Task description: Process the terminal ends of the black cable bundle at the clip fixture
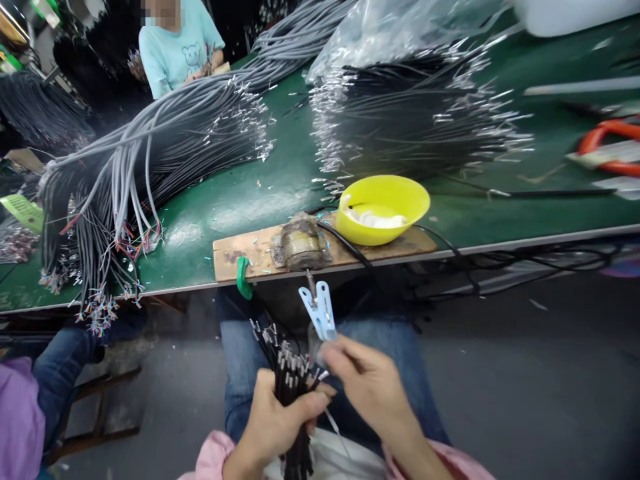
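Holding wires (287,388) by green table (290,150) over grey floor (510,373)

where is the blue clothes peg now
In the head view, the blue clothes peg is at lower centre, between the wooden board above and the right hand below.

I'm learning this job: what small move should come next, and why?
Probably bring the right hand to the black cable bundle and single one out: the left hand holds the bundle, its silvery ends exposed near the blue clip.
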`<state>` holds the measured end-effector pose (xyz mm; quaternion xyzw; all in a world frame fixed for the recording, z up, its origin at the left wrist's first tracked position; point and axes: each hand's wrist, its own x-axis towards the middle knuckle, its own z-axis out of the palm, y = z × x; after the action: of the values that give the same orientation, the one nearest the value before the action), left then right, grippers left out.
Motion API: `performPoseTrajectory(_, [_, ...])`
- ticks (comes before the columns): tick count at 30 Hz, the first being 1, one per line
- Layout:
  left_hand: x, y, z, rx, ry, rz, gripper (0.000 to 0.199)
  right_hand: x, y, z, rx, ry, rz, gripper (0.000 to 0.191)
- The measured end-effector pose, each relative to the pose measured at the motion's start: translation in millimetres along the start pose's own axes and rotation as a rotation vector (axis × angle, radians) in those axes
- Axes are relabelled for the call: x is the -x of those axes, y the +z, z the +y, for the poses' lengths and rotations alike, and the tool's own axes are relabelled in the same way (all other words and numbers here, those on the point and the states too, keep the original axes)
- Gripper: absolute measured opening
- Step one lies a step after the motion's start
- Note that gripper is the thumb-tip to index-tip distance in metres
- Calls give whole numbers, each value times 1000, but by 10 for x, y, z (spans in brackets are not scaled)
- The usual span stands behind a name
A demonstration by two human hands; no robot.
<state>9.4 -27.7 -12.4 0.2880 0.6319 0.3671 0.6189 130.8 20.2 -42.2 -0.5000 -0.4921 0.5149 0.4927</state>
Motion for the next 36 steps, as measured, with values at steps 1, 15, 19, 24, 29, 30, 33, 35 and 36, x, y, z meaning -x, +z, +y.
performPoseTrajectory(1, [-2, 12, 47, -50, 2, -34, 52, 6, 14, -39, 38, -53, -98, 21])
performPoseTrajectory(15, [-41, -51, -70, 50, 40, 38, 49, 8, 10, 25, 134, -251, -118, 18])
performPoseTrajectory(19, [-17, -47, 45, -56, 0, 4, 56, 3, -10, 7, 168, -260, -228, 13])
performPoseTrajectory(24, [-5, -38, 149, -157, -5, -5, 61, 27, 27, -59, 159, -339, -258, 21])
performPoseTrajectory(29, [-32, -58, 61, -85, 51, 7, 52, 44, 56, -63, 155, -370, -148, 25])
performPoseTrajectory(30, [-39, -64, 25, -44, 69, 28, 48, 44, 56, -60, 146, -370, -135, 26])
performPoseTrajectory(33, [-74, -83, -101, 105, 118, 127, 42, 39, 53, -47, 132, -368, -112, 28])
performPoseTrajectory(35, [-103, -93, -174, 175, 149, 149, 42, 35, 53, -42, 141, -362, -111, 30])
performPoseTrajectory(36, [-115, -95, -199, 195, 168, 151, 41, 33, 54, -42, 150, -356, -107, 32])
